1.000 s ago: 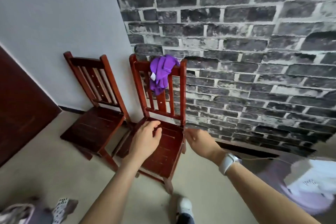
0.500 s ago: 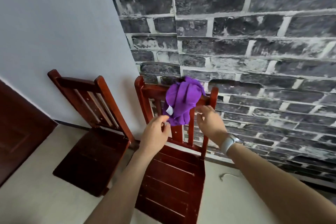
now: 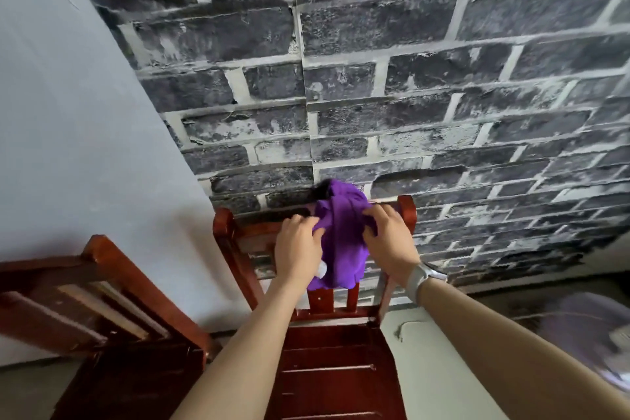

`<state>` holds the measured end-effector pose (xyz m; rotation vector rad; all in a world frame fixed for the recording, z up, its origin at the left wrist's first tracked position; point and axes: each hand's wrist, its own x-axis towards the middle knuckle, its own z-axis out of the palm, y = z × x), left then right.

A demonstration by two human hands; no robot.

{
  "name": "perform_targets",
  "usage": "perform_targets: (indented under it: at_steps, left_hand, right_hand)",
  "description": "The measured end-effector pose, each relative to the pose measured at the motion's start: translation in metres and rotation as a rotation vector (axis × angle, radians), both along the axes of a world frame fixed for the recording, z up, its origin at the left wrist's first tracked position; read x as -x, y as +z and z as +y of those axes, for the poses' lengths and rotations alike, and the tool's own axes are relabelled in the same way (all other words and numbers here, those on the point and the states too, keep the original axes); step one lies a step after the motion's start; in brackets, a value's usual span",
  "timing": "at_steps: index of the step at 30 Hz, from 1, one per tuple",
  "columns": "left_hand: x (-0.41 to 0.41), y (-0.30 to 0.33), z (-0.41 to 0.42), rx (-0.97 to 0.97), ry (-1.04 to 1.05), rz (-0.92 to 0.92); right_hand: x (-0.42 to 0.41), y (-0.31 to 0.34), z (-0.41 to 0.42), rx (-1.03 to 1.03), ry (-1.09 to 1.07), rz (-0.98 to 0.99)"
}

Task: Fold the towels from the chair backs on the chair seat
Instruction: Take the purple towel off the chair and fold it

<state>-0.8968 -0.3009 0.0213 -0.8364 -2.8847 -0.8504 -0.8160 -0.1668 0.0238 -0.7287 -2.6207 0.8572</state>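
Observation:
A crumpled purple towel (image 3: 341,239) hangs over the top rail of the red-brown wooden chair (image 3: 407,211) straight ahead of me. My left hand (image 3: 296,249) grips the towel's left side, fingers curled into the cloth. My right hand (image 3: 388,235), with a pale watch on its wrist, grips the right side near the chair's right post. A small white tag shows below my left hand. The slatted chair seat (image 3: 341,368) lies bare below my forearms.
A second, matching wooden chair (image 3: 112,283) stands close on the left against the pale wall, its back bare. A dark brick-pattern wall rises right behind the chairs. A blurred pale purple object (image 3: 586,334) lies on the floor at the right.
I have stepped closer to the chair. Both hands rose from the seat to the chair back and closed on the purple towel.

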Motion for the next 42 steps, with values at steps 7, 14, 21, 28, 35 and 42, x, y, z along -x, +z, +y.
perform_targets:
  at_steps: [7, 14, 21, 28, 35, 42]
  left_hand:
    - [-0.026, -0.008, -0.064, -0.178, -0.248, -0.226]
    - [-0.057, -0.001, -0.085, -0.168, -0.272, -0.378]
    - [-0.084, 0.032, -0.054, -0.132, -0.578, -0.203]
    - [-0.082, 0.103, -0.042, -0.345, -0.709, 0.015]
    - [-0.041, 0.122, -0.045, -0.494, -0.210, 0.090]
    - [-0.084, 0.059, -0.078, -0.402, -0.278, -0.503]
  right_hand:
    - [-0.080, -0.017, -0.030, 0.139, -0.041, -0.033]
    - [-0.169, -0.029, -0.029, 0.207, 0.035, -0.492]
    - [-0.158, -0.002, -0.033, 0.263, 0.049, -0.171]
    - [-0.127, 0.027, -0.062, 0.729, 0.287, 0.058]
    - [-0.110, 0.053, -0.064, 0.503, 0.200, 0.136]
    - [-0.085, 0.120, -0.053, 0.679, 0.001, 0.368]
